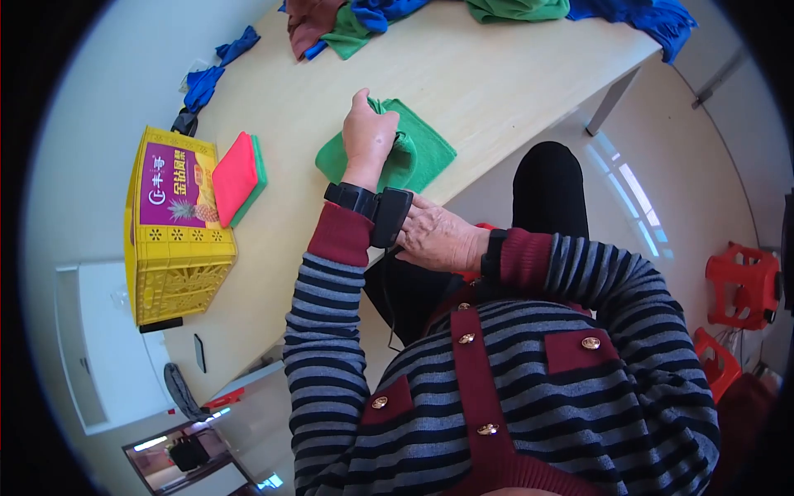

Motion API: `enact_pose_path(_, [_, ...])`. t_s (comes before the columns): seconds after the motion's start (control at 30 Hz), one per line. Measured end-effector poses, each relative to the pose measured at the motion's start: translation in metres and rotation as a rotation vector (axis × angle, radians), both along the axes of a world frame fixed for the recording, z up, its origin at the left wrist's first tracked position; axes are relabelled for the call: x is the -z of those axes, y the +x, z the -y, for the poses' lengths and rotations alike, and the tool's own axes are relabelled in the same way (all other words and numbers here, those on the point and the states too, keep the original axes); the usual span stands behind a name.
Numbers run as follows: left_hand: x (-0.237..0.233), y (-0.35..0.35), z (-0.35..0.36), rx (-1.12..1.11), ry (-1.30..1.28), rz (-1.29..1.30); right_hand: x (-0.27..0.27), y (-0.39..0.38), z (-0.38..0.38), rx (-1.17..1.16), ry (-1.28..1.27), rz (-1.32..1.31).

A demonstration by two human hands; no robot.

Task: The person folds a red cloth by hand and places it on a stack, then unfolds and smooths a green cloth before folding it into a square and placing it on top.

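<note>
A green cloth (426, 140) lies on the table, partly folded and bunched up. My left hand (370, 136) is over it with fingers curled round a gathered part; some fingertips are hidden. On my left wrist sits a black box-shaped device (391, 217) on a dark strap. My right hand (442, 238) is at the side of this device near the table's front edge, its fingers bent against it and partly hidden behind it. A thin dark cable hangs below the device.
Left on the table (289, 99) stands a yellow crate (182, 269) with a purple pineapple label, a pink and green folded stack (240, 178) leaning on it. Blue, green and brown cloths (517, 7) lie along the far edge. Red stools (740, 285) stand at right.
</note>
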State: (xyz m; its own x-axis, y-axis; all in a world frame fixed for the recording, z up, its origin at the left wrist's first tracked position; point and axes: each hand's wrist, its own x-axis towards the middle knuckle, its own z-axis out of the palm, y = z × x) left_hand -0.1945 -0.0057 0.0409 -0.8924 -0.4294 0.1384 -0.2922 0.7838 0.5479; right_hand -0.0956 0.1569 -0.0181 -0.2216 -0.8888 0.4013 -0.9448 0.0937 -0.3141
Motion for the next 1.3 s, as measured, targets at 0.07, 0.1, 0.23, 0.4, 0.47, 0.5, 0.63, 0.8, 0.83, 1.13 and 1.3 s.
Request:
enact_pose_path(0.07, [0.008,-0.005,-0.006,0.0,-0.045,-0.03,0.01,-0.001,0.002,0.012,-0.095,-0.024])
enact_pose_path(0.1, [0.011,-0.007,-0.007,-0.007,-0.067,-0.048,0.012,-0.001,0.003,0.011,-0.141,-0.039])
enact_pose_path(0.23, [0.008,-0.001,-0.016,0.038,-0.141,-0.058,0.006,-0.001,0.002,0.028,0.005,-0.03])
enact_pose_path(0.4, [-0.012,0.024,-0.017,0.202,0.26,0.024,-0.002,-0.002,-0.001,0.031,0.011,0.002])
enact_pose_path(0.47, [-0.018,0.041,0.001,0.27,0.622,-0.084,-0.002,0.0,-0.002,0.104,-0.073,-0.088])
enact_pose_path(0.5, [-0.018,0.053,0.009,0.212,0.483,-0.183,-0.002,-0.001,-0.003,0.141,-0.114,-0.135])
enact_pose_path(0.63, [-0.002,0.111,0.043,0.146,-0.142,-0.293,0.0,-0.002,-0.002,0.106,-0.104,-0.133])
enact_pose_path(0.8, [0.032,0.135,0.041,0.269,-0.251,-0.192,-0.004,-0.002,0.0,0.095,-0.068,-0.122])
enact_pose_path(0.83, [0.032,0.135,0.041,0.286,-0.243,-0.159,-0.006,-0.003,0.0,0.083,-0.067,-0.114])
enact_pose_path(1.13, [0.034,0.136,0.039,0.361,-0.299,-0.074,-0.018,-0.004,-0.01,0.017,-0.109,0.011])
enact_pose_path(1.3, [0.035,0.14,0.037,0.334,-0.369,-0.027,-0.02,-0.008,-0.025,0.07,-0.243,0.145])
